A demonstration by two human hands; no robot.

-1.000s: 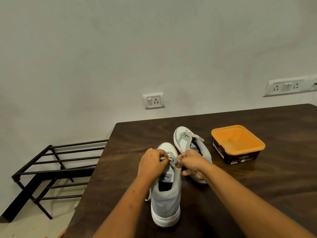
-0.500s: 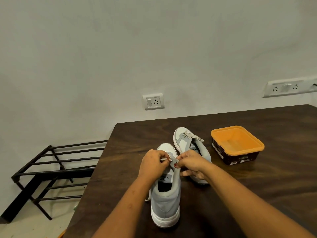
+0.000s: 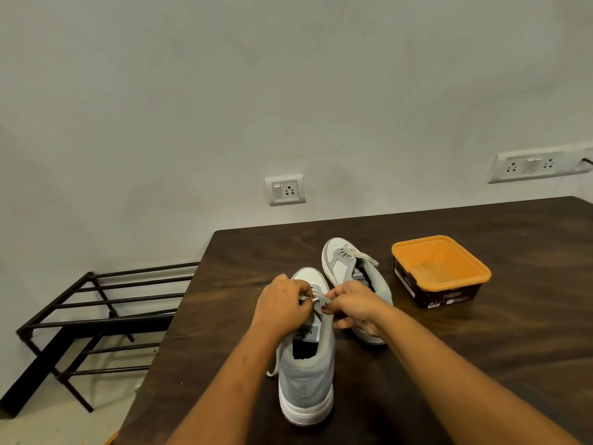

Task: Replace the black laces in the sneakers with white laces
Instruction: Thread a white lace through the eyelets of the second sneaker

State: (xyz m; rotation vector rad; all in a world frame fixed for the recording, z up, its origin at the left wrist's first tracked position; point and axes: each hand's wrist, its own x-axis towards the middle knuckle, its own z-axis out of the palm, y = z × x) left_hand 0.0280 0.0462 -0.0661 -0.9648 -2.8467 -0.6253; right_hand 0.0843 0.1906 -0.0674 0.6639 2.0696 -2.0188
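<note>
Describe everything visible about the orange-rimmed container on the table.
The orange-rimmed container is a squarish open tub that looks like plastic: orange rim and inside, dark brown outer walls with small pale printed labels near the base, too small to read. It looks empty and has no lid on. It stands upright on the dark wooden table, right of the far sneaker and apart from it. Neither hand touches it.

Both bare forearms reached forward; the left hand (image 3: pixel 284 305) and right hand (image 3: pixel 354 305) met, fingers curled and pinched together.
</note>
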